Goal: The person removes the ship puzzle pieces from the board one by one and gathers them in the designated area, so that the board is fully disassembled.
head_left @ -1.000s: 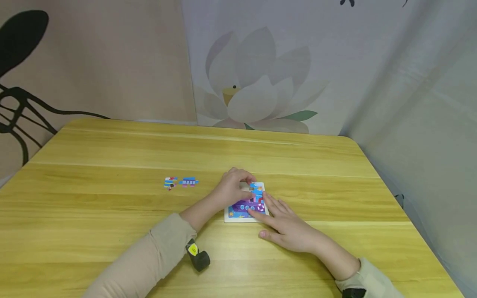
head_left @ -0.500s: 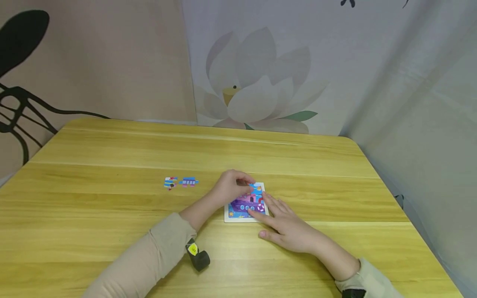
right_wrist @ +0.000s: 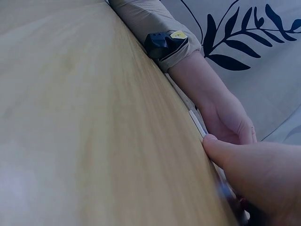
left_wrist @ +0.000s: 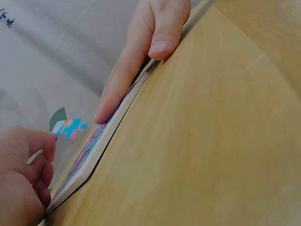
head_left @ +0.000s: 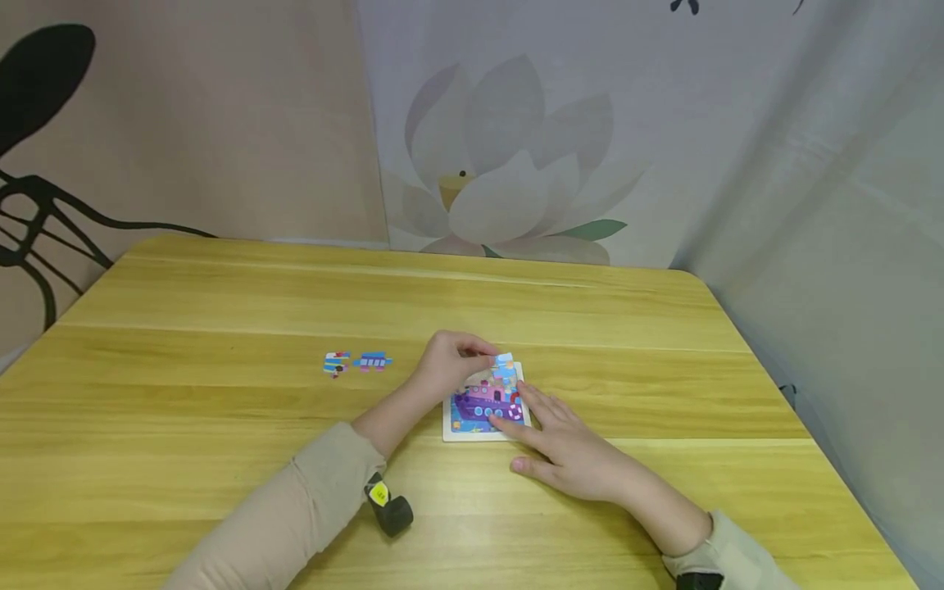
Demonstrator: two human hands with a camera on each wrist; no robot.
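Note:
My left hand [head_left: 453, 362] pinches a jigsaw piece [head_left: 505, 369] in blue, white and orange between thumb and forefinger. That piece [left_wrist: 69, 128] is lifted over the puzzle board's upper right part, as the left wrist view also shows. The puzzle board [head_left: 479, 437] lies flat, with a pale rim and a purple ship picture. A pale bare patch shows in its upper part, partly covered by the left hand. My right hand [head_left: 578, 459] rests with fingers spread, its forefinger on the ship and other fingertips at the board's right edge.
Left of the board, two groups of joined-looking pieces lie on the wooden table [head_left: 221, 459]: a blue, white and red one [head_left: 336, 364] and a blue and purple one [head_left: 373, 361]. A fabric backdrop [head_left: 509, 139] with a lotus print stands behind the table.
The left hand has pulled slightly up and to the left. The jigsaw piece, lower over the board earlier, is now raised and tilted in its fingers. The right hand stays in place.

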